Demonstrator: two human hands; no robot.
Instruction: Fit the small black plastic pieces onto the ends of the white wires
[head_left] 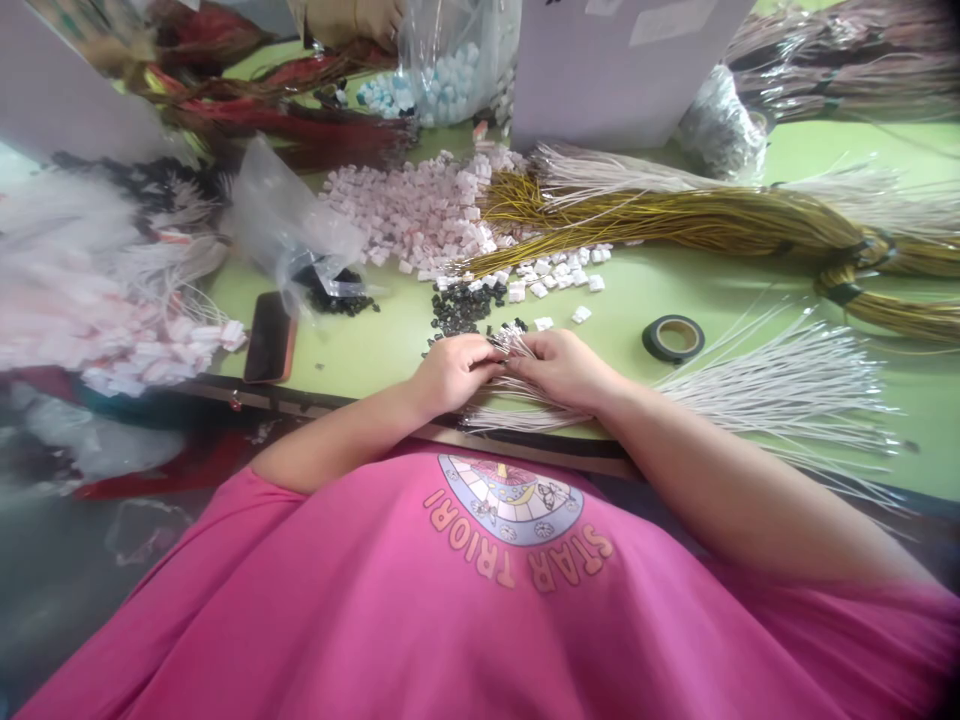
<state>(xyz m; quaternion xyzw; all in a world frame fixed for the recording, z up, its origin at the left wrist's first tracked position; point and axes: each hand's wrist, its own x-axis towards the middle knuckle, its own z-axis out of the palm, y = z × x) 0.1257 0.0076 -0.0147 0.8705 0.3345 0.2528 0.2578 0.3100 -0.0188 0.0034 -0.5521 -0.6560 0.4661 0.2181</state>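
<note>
My right hand is closed around the end of a bundle of white wires, which fans out to the right beneath my forearm. Metal-tipped wire ends poke up between thumb and fingers. My left hand meets it at those tips, thumb and fingers pinched together; whatever small piece they grip is hidden. Just beyond the hands lies a heap of small black parts. Behind that spreads a big pile of white plastic connector housings, with a few loose ones nearer my right hand.
A roll of black tape lies right of my hands, a phone to the left. Yellow wire bundles cross the back right. Plastic bags and finished-looking white-connector wires crowd the left. A co-worker's hand shows at the top.
</note>
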